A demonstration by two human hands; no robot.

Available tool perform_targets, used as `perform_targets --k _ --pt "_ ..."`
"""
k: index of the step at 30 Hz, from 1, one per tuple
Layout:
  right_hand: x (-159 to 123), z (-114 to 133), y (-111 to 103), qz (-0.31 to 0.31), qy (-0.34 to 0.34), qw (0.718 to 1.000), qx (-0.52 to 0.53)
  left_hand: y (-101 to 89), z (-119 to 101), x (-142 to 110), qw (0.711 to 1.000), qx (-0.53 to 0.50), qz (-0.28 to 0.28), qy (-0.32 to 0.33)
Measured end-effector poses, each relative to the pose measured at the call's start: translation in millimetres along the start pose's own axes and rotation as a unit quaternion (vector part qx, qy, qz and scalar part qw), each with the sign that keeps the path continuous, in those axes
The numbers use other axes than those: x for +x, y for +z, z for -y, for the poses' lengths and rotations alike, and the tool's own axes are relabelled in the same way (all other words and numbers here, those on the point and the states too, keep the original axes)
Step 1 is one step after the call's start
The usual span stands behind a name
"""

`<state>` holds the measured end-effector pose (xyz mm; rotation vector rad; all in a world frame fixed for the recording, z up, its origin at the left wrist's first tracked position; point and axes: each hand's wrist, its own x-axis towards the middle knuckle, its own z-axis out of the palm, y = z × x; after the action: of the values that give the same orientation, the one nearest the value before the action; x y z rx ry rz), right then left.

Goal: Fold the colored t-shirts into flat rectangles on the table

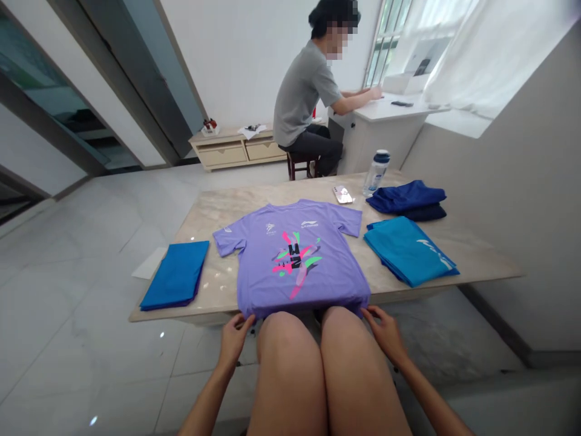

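A purple T-shirt [263,272] with a bright printed front lies spread on the table, its neck pointing away from me. The hem hangs over the near edge, just beyond my knees. My left hand [236,334] pinches the hem's left corner between thumb and fingers. At the opposite corner, my right hand [382,330] grips the hem the same way. Left of the shirt sits a folded blue garment stack [177,272]. To its right lies a folded turquoise garment stack [406,248] with white lettering.
The marble-patterned table [218,209] also carries a phone [342,194], a water bottle [377,172] and dark blue clothes [408,198] at the far right. Beyond it, a person [302,91] sits on a stool at a white desk [390,115]. A low cabinet [227,151] stands against the wall.
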<state>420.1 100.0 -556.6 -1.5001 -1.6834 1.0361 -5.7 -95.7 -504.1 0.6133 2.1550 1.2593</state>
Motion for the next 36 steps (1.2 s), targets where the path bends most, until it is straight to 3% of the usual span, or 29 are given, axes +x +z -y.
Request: perform_targets --k 6,10,15,21,25,30,33,36 --pt "-14.9 4.1 -2.2 0.026 0.055 0.998 0.009 -7.5 19.4 5.0 0.997 -0.052 -0.047 0.026" --pt "-24.9 4.8 -12.9 0.031 0.066 0.997 -0.001 -13.5 28.7 -4.6 0.999 -0.022 -0.045 0.011" --pt "-36.6 5.0 -24.8 0.144 0.070 0.986 -0.041 -26.6 31.8 -29.7 0.999 0.013 -0.037 -0.016" --pt "-37.6 -2.3 -48.2 0.018 0.087 0.993 -0.076 -59.5 17.4 -44.5 0.998 0.021 -0.052 0.033" --pt "-25.8 19.3 -70.3 -0.021 0.053 0.996 -0.072 -60.5 -16.3 -19.9 0.985 0.084 -0.033 0.146" --pt "14.7 77.5 -78.6 -0.066 -0.032 0.994 -0.079 -27.5 -58.8 30.9 0.937 0.184 0.004 0.296" --pt "57.4 113.2 -72.5 -0.072 -0.081 0.988 -0.110 -4.2 -65.9 60.5 0.896 0.264 0.029 0.355" --pt "108.3 143.6 -62.1 -0.059 -0.093 0.972 -0.210 10.5 -57.8 84.7 0.861 0.328 0.038 0.388"
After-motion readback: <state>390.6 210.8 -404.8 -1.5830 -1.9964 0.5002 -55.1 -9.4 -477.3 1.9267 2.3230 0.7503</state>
